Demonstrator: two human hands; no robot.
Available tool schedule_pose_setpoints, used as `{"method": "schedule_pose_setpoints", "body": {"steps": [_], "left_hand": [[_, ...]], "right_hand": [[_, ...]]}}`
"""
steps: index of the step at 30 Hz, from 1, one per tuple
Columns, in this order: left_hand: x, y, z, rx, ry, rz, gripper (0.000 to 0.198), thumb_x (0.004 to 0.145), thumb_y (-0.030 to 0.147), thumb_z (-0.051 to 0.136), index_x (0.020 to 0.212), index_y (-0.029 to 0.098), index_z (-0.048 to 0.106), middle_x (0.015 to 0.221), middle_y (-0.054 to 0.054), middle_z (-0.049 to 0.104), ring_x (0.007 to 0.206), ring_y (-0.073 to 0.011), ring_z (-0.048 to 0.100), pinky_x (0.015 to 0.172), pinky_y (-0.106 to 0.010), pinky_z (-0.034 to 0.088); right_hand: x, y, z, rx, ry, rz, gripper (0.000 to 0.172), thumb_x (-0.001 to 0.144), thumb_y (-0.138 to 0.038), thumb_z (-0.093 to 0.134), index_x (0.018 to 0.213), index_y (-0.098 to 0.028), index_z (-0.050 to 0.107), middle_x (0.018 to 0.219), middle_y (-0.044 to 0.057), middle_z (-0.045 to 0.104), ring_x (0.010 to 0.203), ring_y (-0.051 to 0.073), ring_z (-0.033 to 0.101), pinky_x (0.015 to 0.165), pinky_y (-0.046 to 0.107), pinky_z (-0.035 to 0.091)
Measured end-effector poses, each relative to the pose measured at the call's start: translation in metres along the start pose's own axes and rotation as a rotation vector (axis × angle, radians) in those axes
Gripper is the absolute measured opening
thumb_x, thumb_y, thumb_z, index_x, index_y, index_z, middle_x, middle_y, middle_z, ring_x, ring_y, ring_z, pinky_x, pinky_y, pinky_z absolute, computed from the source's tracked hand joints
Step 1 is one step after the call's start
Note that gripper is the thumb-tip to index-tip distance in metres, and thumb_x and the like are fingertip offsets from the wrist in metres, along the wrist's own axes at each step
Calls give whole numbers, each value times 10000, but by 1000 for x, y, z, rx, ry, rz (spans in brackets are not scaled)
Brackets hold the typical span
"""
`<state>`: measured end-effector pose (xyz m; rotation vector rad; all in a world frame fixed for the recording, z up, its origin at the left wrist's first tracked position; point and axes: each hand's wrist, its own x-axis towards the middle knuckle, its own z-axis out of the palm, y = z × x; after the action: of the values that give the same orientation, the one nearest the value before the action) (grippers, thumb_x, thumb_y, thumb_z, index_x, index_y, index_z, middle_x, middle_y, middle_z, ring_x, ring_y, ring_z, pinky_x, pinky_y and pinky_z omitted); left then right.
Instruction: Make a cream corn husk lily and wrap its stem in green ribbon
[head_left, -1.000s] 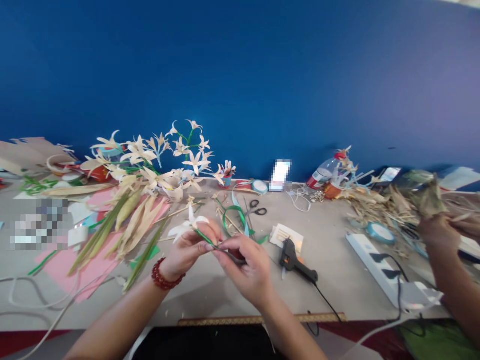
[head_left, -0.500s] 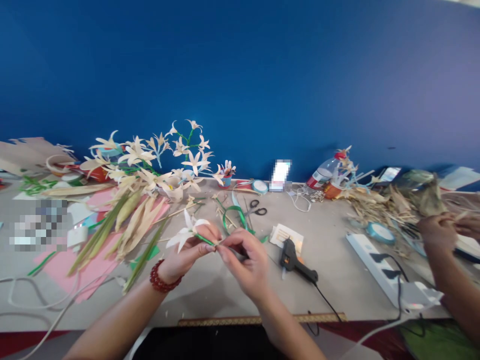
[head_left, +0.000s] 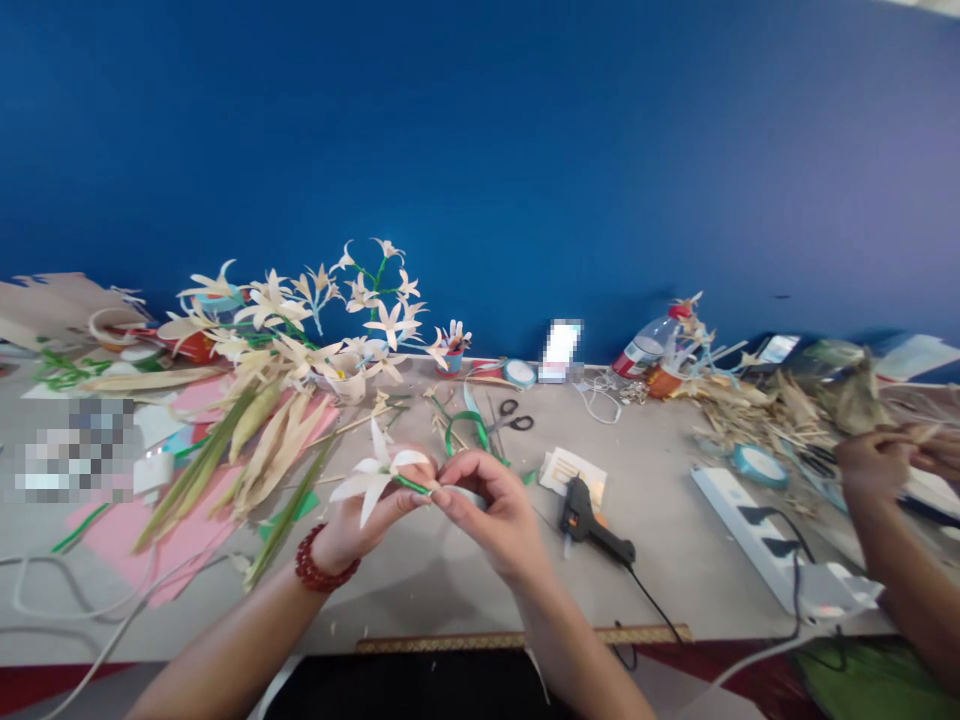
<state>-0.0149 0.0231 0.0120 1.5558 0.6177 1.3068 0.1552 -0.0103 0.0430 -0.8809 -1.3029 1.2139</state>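
My left hand, with a red bead bracelet at the wrist, pinches the green-wrapped stem of a white artificial flower. The petals point up and to the left. Thumb and fingers of my right hand are closed at the lower end of the same stem, close to my left fingertips. A pale strip shows beneath the right fingers; what it belongs to is partly hidden. Just behind the hands lie a loop of green tape and dark-handled scissors.
Right of my hands, a black glue gun lies by a white card. Finished flowers stand at the back left, above dried husks and pink paper. A power strip lies near a co-worker's hands.
The flower has turned slightly, so its petals open more toward me. My right fingers have shifted a little at the stem's end. Both hands keep their hold.
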Motion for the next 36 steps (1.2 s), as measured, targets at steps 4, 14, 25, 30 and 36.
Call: {"method": "schedule_pose_setpoints", "body": {"steps": [4,14,25,30,36], "left_hand": [[1,1,-2,-13,3,-32,231,805,404,700,753,183,745,767,-62,618,779,-213,574,728,-356,498],[1,8,11,-217,46,-125,124,822,208,701,941,206,736,878,-54,619,776,-154,575,637,-238,484],[-4,17,20,-141,202,-155,29,819,182,703,791,182,712,768,-21,650,664,-121,573,614,-231,484],[-4,18,18,-118,172,-110,46,830,187,689,786,181,695,747,-23,644,660,-122,562,607,-231,472],[-1,22,15,-119,125,-150,96,808,259,715,770,172,700,733,-35,629,668,-141,543,606,-255,463]], "right_hand": [[2,-2,-3,-82,-27,-4,123,815,-303,719,822,-194,661,793,23,648,730,155,606,663,263,463],[1,-8,-2,-393,61,-389,73,880,-149,629,838,-202,655,777,29,662,719,158,620,669,276,480],[-2,-5,1,-469,85,-499,106,869,-100,625,858,-204,640,785,39,651,704,159,612,607,263,467],[1,-13,-4,-380,30,-288,103,865,-219,662,768,-187,652,718,21,628,644,145,565,572,258,418],[7,-9,-15,-128,-92,21,185,811,-344,733,756,-179,668,729,19,660,658,138,569,606,253,432]]}}
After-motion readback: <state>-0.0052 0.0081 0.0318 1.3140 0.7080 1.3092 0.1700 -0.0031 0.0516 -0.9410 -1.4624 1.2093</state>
